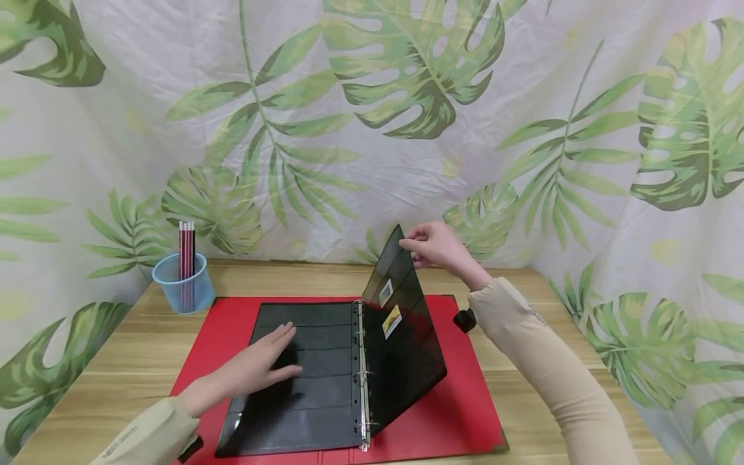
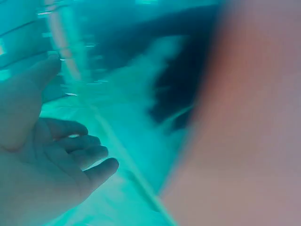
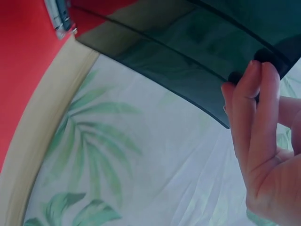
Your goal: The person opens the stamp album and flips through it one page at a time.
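Note:
A red ring binder point(image 1: 465, 387) lies spread on the table with black pocket pages on its metal rings point(image 1: 364, 378). My right hand point(image 1: 437, 247) pinches the outer edge of a raised black page point(image 1: 407, 361), which tilts up from the rings. Two small stamp-like cards, one pale point(image 1: 386, 293) and one yellow point(image 1: 392, 321), show in its pockets. Between thumb and fingers the page edge also appears in the right wrist view. Over the flat left page point(image 1: 325, 361), my left hand point(image 1: 256, 361) has its fingers extended; whether it touches the page I cannot tell.
A blue mesh cup point(image 1: 200, 290) with several pencils point(image 1: 186, 252) stands at the back left of the wooden table point(image 1: 116, 361). Behind the table hangs a leaf-patterned cloth point(image 1: 290, 129). The left wrist view is blurred and tinted.

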The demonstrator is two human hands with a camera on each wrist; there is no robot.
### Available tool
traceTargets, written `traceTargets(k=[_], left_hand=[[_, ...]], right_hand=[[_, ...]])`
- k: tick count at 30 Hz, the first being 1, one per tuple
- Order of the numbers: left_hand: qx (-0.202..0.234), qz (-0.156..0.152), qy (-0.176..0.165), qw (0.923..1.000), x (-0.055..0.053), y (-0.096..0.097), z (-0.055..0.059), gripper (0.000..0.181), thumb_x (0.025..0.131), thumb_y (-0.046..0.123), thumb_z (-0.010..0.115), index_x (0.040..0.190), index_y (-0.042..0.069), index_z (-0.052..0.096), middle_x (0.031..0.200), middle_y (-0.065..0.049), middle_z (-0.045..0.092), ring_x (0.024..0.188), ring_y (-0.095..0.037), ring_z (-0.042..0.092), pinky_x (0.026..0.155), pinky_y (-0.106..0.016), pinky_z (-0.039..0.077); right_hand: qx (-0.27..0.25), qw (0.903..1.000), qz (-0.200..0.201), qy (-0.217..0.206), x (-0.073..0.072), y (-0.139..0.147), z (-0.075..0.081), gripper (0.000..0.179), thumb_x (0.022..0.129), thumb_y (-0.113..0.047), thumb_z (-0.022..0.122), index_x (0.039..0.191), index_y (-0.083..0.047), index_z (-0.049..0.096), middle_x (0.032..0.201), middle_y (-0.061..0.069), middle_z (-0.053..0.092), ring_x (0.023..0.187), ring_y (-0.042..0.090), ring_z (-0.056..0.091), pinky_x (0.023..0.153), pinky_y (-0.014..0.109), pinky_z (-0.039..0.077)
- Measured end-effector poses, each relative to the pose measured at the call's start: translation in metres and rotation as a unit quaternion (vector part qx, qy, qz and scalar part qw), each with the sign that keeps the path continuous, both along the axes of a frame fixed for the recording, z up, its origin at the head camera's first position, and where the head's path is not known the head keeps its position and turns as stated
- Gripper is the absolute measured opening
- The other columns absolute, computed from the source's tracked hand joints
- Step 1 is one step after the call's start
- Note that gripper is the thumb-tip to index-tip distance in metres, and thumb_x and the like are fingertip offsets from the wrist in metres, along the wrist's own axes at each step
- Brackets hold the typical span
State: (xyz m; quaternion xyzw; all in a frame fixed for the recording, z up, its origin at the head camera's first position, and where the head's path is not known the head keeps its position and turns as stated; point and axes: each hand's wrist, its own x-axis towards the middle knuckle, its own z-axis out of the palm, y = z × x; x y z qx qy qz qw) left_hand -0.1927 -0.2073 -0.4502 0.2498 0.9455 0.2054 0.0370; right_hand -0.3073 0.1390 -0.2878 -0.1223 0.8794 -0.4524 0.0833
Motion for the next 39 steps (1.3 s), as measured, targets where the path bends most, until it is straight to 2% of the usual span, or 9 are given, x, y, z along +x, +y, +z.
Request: traceTargets(k=[5,8,9,11,15,18,30,36,39], left_hand=[[0.082,0.006,0.025,0.9963,-0.009,0.044,0.043,0.07,0.095,0.035,0.065,0.145,-0.009,0.043,0.148,-0.027,0.048,0.133,-0.041,0.052,0.105,-0.054,0.047],[0.123,0.005,0.029,0.992,-0.014,0.071,0.068,0.064,0.096,0.033,0.064,0.144,-0.005,0.046,0.112,-0.019,0.07,0.095,-0.032,0.069,0.088,-0.043,0.055],[0.136,0.006,0.025,0.9904,-0.016,0.079,0.076,0.062,0.097,0.033,0.063,0.144,-0.004,0.047,0.094,-0.015,0.071,0.078,-0.028,0.066,0.08,-0.039,0.055],[0.165,0.007,0.013,0.9863,-0.019,0.093,0.09,0.059,0.098,0.033,0.061,0.144,-0.002,0.048,0.071,-0.01,0.064,0.073,-0.025,0.067,0.074,-0.034,0.054],[0.226,0.017,-0.016,0.9737,-0.024,0.11,0.108,0.056,0.1,0.034,0.057,0.145,0.0,0.048,0.101,-0.019,0.075,0.107,-0.031,0.071,0.086,-0.04,0.058],[0.257,0.033,-0.036,0.9651,-0.026,0.117,0.115,0.056,0.1,0.034,0.058,0.145,0.003,0.049,0.138,-0.018,0.061,0.122,-0.031,0.064,0.093,-0.043,0.057],[0.355,0.068,-0.133,0.923,-0.029,0.122,0.128,0.049,0.097,0.037,0.061,0.137,0.008,0.06,0.13,-0.012,0.067,0.113,-0.022,0.066,0.093,-0.037,0.054],[0.411,0.089,-0.214,0.8818,-0.032,0.113,0.128,0.05,0.098,0.028,0.061,0.138,-0.002,0.054,0.135,-0.019,0.062,0.114,-0.024,0.067,0.097,-0.036,0.055],[0.409,0.107,-0.217,0.8797,-0.033,0.105,0.127,0.05,0.099,0.025,0.06,0.139,-0.003,0.052,0.14,-0.021,0.057,0.122,-0.029,0.063,0.1,-0.038,0.054]], right_hand=[[-0.029,0.9995,0.006,-0.013,0.001,-0.014,0.001,0.029,0.095,-0.018,0.065,0.114,0.003,0.066,0.082,0.001,0.07,0.058,0.006,0.06,0.068,0.031,0.062],[-0.033,0.9993,0.011,-0.017,0.002,-0.022,0.002,0.029,0.096,-0.02,0.064,0.115,0.003,0.066,0.092,0.008,0.073,0.06,0.007,0.062,0.067,0.029,0.061],[-0.032,0.9993,0.012,-0.016,0.003,-0.024,0.003,0.03,0.096,-0.02,0.063,0.116,0.002,0.066,0.096,0.011,0.073,0.06,0.007,0.063,0.067,0.029,0.062],[-0.03,0.9993,0.016,-0.013,0.004,-0.029,0.003,0.03,0.097,-0.021,0.063,0.117,0.001,0.066,0.105,0.016,0.073,0.062,0.008,0.065,0.069,0.031,0.062],[-0.027,0.9994,0.021,-0.006,0.005,-0.037,0.002,0.03,0.097,-0.021,0.062,0.117,0.0,0.067,0.112,0.02,0.072,0.062,0.008,0.066,0.071,0.034,0.062],[-0.026,0.9994,0.022,0.0,0.006,-0.043,0.002,0.028,0.097,-0.021,0.062,0.117,-0.001,0.068,0.109,0.019,0.073,0.06,0.008,0.067,0.07,0.034,0.062],[-0.024,0.998,0.042,0.04,0.013,-0.051,-0.003,0.029,0.096,-0.028,0.064,0.114,-0.005,0.069,0.107,0.014,0.073,0.069,0.015,0.074,0.066,0.033,0.062],[-0.034,0.9958,0.064,0.056,0.016,-0.047,-0.013,0.027,0.097,-0.028,0.063,0.113,-0.007,0.068,0.105,0.013,0.073,0.078,0.023,0.076,0.069,0.032,0.062],[-0.021,0.9946,0.065,0.078,0.017,-0.04,-0.022,0.028,0.098,-0.026,0.062,0.116,-0.005,0.068,0.106,0.015,0.074,0.084,0.025,0.076,0.072,0.031,0.062]])
